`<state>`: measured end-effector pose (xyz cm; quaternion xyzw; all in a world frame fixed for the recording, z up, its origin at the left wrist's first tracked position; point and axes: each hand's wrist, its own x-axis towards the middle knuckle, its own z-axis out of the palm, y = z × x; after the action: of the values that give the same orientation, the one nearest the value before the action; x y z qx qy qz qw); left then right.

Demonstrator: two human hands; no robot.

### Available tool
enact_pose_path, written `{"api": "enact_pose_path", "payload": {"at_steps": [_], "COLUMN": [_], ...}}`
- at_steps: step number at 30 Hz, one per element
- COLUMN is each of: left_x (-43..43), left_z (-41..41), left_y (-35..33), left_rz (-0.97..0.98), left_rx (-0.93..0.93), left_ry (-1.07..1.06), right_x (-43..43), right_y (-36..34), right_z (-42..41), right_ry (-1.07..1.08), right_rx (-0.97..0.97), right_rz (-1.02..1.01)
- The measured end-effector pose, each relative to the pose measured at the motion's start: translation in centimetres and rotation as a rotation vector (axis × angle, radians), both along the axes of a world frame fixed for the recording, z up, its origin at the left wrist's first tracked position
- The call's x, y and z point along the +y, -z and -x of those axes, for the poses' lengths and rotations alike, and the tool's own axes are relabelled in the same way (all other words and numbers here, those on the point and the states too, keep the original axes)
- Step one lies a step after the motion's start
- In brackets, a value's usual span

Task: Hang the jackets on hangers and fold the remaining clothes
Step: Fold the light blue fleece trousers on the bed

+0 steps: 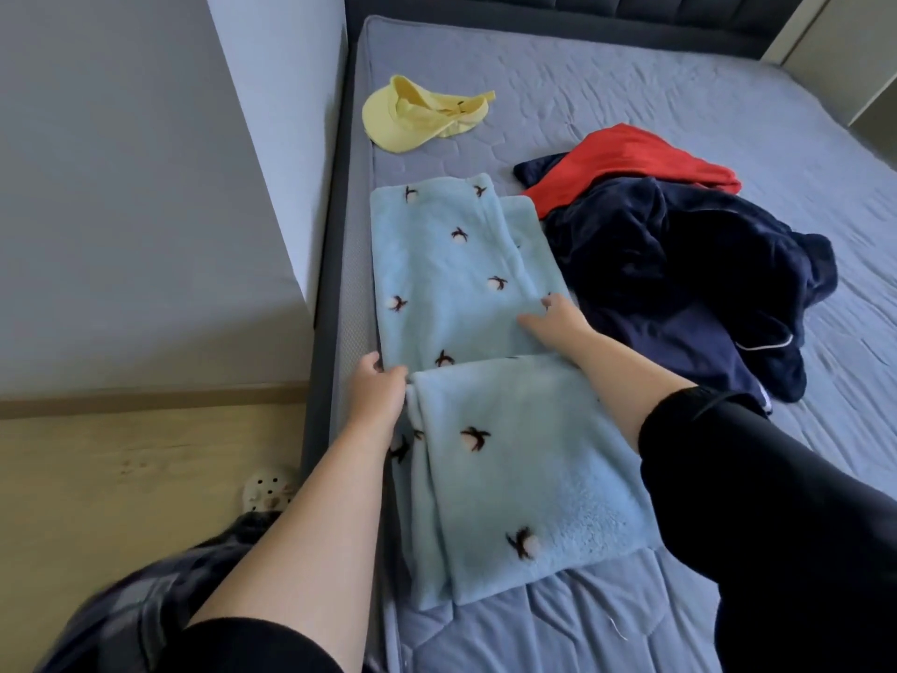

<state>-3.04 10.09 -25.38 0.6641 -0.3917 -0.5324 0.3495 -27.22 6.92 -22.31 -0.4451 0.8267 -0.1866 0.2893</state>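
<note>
Pale-blue fleece garment point(509, 454) lies along the bed's point(582, 629) near left edge, its near half doubled over. The left hand point(376, 391) pinches the crease end, and the right hand point(553, 320) presses flat on the far layer, likely squaring the fold. Beyond wait a navy heap point(679, 274) and a yellow cap point(417, 114).

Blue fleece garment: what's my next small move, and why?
Probably lift the folded edge with the left hand and carry it over the far half of the blue fleece garment. The left hand pinches that edge; the right hand presses the far half flat, and it lies full length on the bed.
</note>
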Motion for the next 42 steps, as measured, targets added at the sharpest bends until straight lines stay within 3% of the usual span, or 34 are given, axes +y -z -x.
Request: {"api": "enact_pose_path", "payload": {"at_steps": [2,6,8,10,14,17,19,20,23,27,30,33,35,38,42], "left_x": [-1.0,-2.7,-3.5,-4.1,-4.1,-3.8,-4.2,-4.5,-5.6,-6.5,-7.5,-8.7,-9.2,-9.8,-12.2], "left_z": [0.4,0.7,1.2,1.8,3.1,3.7,3.7,3.7,4.0,5.5,6.8,7.6,7.7,7.9,8.7], "left_y": [-0.1,-0.6,-0.6,-0.6,-0.7,-0.8,-0.7,-0.6,-0.7,-0.8,-1.1,-0.8,-0.3,0.1,-0.6], "left_rz": [0.015,-0.204,-0.190,-0.158,-0.278,-0.314,-0.330,-0.329,-0.296,-0.252,-0.137,-0.023,0.054,0.036,-0.134], "left_rx": [0.044,0.348,0.328,0.331,0.490,0.437,0.433,0.445,0.534,0.629,0.560,0.561,0.487,0.516,0.643], "left_ry": [-0.001,0.169,0.267,0.295,0.358,0.321,0.327,0.343,0.366,0.404,0.468,0.415,0.354,0.295,0.155], "right_x": [-0.6,-0.4,0.2,0.8,1.7,1.4,0.3,-0.5,-3.5,-6.2,-7.5,-7.7,-7.7,-7.9,-9.7], "right_y": [0.6,1.1,1.0,0.8,0.8,1.5,1.2,0.8,-0.2,-0.7,-0.7,-0.2,0.8,1.6,0.7], "right_z": [0.4,1.4,1.9,2.6,3.9,4.5,4.3,4.2,3.9,3.8,4.5,5.1,5.7,6.2,5.5], "right_ry": [0.036,0.166,0.240,0.264,0.347,0.200,0.190,0.234,0.327,0.379,0.349,0.309,0.246,0.220,0.326], "right_rx": [-0.055,-0.200,-0.250,-0.219,-0.030,0.045,-0.048,-0.131,-0.282,-0.353,-0.131,0.043,0.101,0.000,-0.138], "right_rz": [0.001,0.093,0.170,0.236,0.373,0.047,-0.138,-0.135,0.024,0.070,0.390,0.540,0.375,0.109,0.273]}}
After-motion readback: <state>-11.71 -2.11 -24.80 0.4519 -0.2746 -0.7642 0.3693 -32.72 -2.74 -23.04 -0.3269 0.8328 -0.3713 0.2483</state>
